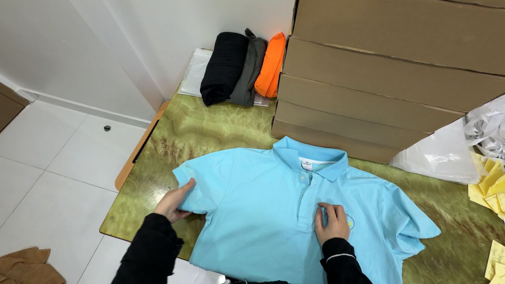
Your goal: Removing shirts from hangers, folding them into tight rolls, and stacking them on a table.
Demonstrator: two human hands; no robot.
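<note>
A light blue polo shirt [263, 210] lies face up and spread flat on a green marbled table [210, 126], collar toward the far side. My left hand [174, 202] grips the edge of the shirt's left sleeve near the table's left side. My right hand [331, 223] rests flat on the chest of the shirt, beside the button placket, partly covering a small round emblem. Both arms wear black sleeves.
Stacked flat cardboard boxes [379, 73] fill the far right. Folded black [223, 66], grey [251, 68] and orange [271, 63] garments lie on clear plastic bags at the far edge. More plastic bags [447, 155], crumpled paper and yellow slips [489, 186] sit at the right. White tiled floor lies left.
</note>
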